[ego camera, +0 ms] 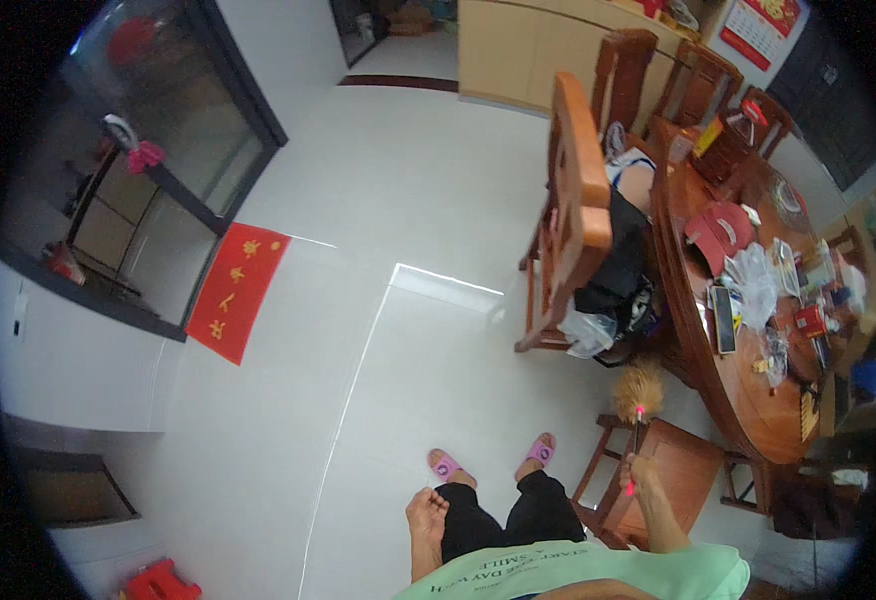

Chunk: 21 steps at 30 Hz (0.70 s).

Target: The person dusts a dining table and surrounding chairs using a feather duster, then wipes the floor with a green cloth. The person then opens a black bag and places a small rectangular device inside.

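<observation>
My right hand [639, 471] grips the dark handle of a feather duster [639, 391] with pink ends. Its fluffy tan head points away from me, near the underside edge of the round wooden table [764, 420]. Below the duster is the seat of a wooden chair [682, 469]; whether they touch is unclear. My left hand [428, 514] hangs beside my left thigh, fingers curled in, with nothing seen in it.
Another wooden chair [576, 202] holds dark bags and cloth. On the table are a red cap [721, 229], a phone [724, 319], plastic bags and a large bottle [730, 142]. A red mat [237, 292] lies by the glass door [182, 135]. A red plastic stool [160, 581] stands bottom left.
</observation>
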{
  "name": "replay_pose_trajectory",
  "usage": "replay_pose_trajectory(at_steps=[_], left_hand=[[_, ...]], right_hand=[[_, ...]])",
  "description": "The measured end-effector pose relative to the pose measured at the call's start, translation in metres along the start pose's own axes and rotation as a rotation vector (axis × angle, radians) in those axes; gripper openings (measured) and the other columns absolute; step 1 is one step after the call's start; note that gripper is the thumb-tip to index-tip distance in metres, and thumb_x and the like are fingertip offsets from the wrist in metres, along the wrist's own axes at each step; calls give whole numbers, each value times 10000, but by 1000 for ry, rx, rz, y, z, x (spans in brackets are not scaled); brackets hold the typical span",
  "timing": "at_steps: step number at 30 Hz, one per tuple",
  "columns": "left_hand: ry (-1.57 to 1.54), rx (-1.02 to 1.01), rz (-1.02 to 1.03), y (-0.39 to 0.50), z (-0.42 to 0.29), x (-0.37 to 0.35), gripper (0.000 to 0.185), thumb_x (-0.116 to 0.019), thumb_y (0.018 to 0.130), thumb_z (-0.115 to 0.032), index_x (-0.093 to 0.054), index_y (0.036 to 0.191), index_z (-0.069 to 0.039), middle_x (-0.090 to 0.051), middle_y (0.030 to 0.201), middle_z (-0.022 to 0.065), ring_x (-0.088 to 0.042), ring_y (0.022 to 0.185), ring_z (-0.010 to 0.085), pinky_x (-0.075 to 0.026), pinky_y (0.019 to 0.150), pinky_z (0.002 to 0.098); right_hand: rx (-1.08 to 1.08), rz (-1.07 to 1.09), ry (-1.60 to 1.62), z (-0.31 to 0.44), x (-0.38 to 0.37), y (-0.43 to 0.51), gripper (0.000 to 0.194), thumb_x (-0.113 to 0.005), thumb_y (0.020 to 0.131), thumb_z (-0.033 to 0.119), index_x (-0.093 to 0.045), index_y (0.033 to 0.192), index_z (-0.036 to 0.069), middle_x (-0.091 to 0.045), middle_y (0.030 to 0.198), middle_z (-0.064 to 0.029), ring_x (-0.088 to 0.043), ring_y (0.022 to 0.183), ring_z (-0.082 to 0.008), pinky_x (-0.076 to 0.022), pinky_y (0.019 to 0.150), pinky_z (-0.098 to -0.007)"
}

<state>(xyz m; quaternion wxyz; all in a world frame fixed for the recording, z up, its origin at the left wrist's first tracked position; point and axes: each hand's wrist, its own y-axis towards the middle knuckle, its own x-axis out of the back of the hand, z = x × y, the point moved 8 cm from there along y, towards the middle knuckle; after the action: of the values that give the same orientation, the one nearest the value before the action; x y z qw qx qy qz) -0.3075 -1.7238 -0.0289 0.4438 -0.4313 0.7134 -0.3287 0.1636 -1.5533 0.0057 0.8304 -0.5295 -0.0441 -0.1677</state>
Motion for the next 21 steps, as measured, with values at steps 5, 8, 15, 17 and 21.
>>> replay_pose_trajectory(at_steps=[5, 8, 15, 17, 21], left_hand=[[-10, -129, 44, 21, -84, 29, 123, -609, 876, -114, -550, 779, -67, -519, 691, 58, -510, 631, 194, -444, 610, 353], [-33, -167, 27, 38, -132, 35, 98, -586, 874, -90, -543, 792, -59, -511, 713, 44, -502, 649, 171, -444, 614, 336], [-114, -292, 300, 85, -230, -89, 90, -658, 876, -111, -584, 867, -62, -546, 765, 32, -525, 691, 155, -463, 651, 323], [-97, -306, 372, 97, -246, -135, 84, -656, 881, -113, -592, 889, -59, -553, 773, 30, -532, 699, 155, -471, 664, 324], [-49, -269, 376, 129, -269, -200, 65, -641, 888, -103, -602, 906, -54, -562, 776, 35, -536, 691, 159, -473, 667, 328]], right_hand=[[-162, 192, 200, -30, -86, -124, 150, -500, 932, 102, -470, 796, 46, -393, 606, -8, -327, 442, -96, -264, 349, -247], [-218, 289, 168, -16, -136, -174, 123, -517, 910, 46, -504, 799, -5, -416, 612, -35, -363, 465, -106, -265, 363, -237], [-202, 583, -72, 57, -268, -232, 208, -576, 925, 95, -531, 1093, -17, -463, 699, -16, -358, 492, -47, -241, 359, -185], [-155, 640, -117, 88, -308, -230, 219, -592, 924, 116, -539, 1096, -9, -467, 704, -12, -363, 494, -44, -250, 359, -179], [-57, 738, -197, 165, -389, -218, 131, -631, 914, 152, -537, 911, 61, -467, 688, 9, -357, 484, -26, -254, 358, -175]])
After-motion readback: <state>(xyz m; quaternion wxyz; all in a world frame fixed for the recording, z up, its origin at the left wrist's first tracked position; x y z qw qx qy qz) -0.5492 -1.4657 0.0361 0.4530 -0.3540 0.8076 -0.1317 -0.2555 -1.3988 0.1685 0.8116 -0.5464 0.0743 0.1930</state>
